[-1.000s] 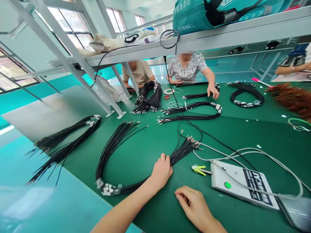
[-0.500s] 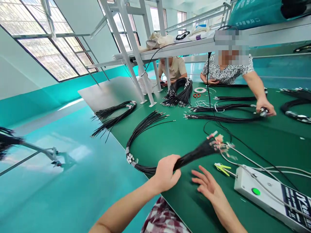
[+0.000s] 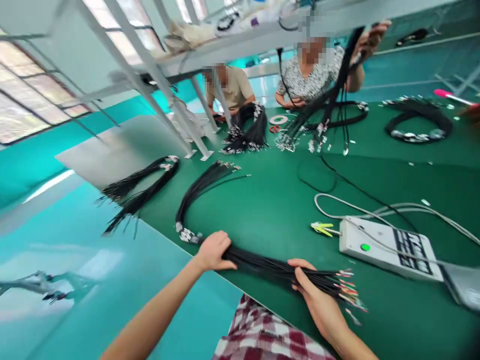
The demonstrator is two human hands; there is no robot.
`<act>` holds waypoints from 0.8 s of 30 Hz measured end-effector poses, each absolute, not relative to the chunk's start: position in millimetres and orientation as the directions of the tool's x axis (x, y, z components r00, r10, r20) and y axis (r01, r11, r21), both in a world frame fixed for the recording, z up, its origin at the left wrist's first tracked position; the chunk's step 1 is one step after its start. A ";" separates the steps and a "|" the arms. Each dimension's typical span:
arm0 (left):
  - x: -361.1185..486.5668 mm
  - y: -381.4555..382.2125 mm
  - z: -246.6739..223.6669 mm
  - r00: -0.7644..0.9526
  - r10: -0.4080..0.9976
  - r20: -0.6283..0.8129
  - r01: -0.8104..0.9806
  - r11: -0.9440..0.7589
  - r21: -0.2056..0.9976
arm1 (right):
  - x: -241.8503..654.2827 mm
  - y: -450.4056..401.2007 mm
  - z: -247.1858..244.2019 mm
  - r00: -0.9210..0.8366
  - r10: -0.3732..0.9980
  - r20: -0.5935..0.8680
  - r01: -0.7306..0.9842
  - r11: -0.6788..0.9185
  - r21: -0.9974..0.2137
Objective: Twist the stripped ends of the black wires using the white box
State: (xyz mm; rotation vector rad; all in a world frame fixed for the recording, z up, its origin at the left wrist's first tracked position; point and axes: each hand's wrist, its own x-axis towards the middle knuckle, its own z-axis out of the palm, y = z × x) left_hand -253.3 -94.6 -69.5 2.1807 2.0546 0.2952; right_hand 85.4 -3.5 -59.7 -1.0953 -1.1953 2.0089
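Observation:
A long bundle of black cables (image 3: 258, 261) lies across the near edge of the green table, curving back at the left, where white connectors and clear tape bind it. My left hand (image 3: 214, 251) is closed round the bundle just right of those connectors. Further right, my right hand (image 3: 313, 287) grips the same bundle close to its loose ends, with the thumb on top. Small reddish and white tips (image 3: 348, 287) fan out beyond my right hand. The far cable ends spread on the table behind.
A white box with a green button (image 3: 386, 245) and a yellow clip (image 3: 321, 229) sits at the right. Looped cable bundles (image 3: 247, 127) lie further back. A person across the table (image 3: 311, 70) lifts a cable bundle; another person (image 3: 228, 90) sits beside. Metal shelf posts stand at back left.
My right hand has closed on the bundle near its loose ends, which have swung down toward me. The person opposite has raised a cable bundle. The view has shifted right.

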 end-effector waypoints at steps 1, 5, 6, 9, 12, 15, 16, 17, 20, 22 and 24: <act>-261.5 -80.4 -60.8 0.060 0.998 -0.017 0.972 -0.054 0.228 | 83.8 -10.1 -58.2 -0.515 0.739 -0.435 -0.095 -0.553 -0.827; -256.9 -41.5 -35.0 0.139 0.985 -0.106 0.952 -0.103 0.288 | 98.1 -21.9 -43.1 -0.722 0.464 -0.513 -0.050 -0.774 -0.631; -245.0 -37.3 -31.9 0.188 0.977 -0.102 0.935 -0.146 0.322 | 107.4 -21.1 -37.6 -0.775 0.388 -0.499 0.022 -0.773 -0.634; -192.5 -28.1 -31.7 0.251 0.965 -0.077 0.887 -0.197 0.417 | 139.7 -9.1 -21.9 -0.785 0.457 -0.418 0.078 -0.596 -0.799; -140.8 -16.5 -40.5 0.206 0.978 -0.040 0.854 -0.159 0.496 | 164.2 13.1 -15.3 -0.577 0.729 -0.369 0.116 -0.374 -0.920; -112.7 -11.6 -47.3 0.163 0.985 -0.048 0.795 -0.103 0.598 | 175.0 33.6 -21.3 -0.352 0.888 -0.295 0.156 -0.255 -0.954; -108.8 -13.0 -48.0 0.148 0.987 -0.059 0.763 -0.076 0.642 | 175.8 38.5 -25.2 -0.305 0.915 -0.263 0.165 -0.221 -0.961; -106.8 -15.4 -47.8 0.130 0.989 -0.074 0.723 -0.044 0.690 | 175.4 42.2 -29.6 -0.274 0.934 -0.228 0.172 -0.185 -0.967; -107.4 -23.5 -44.4 0.042 0.989 -0.140 0.562 0.093 0.822 | 167.7 48.6 -41.8 -0.262 0.955 -0.142 0.167 -0.100 -0.981; -108.5 -25.5 -41.8 -0.011 0.981 -0.196 0.426 0.181 0.886 | 160.4 51.1 -47.6 -0.301 0.943 -0.138 0.121 -0.106 -0.987; -107.9 -24.8 -40.7 -0.042 0.969 -0.243 0.299 0.244 0.923 | 155.9 53.1 -51.7 -0.368 0.916 -0.156 0.072 -0.140 -0.988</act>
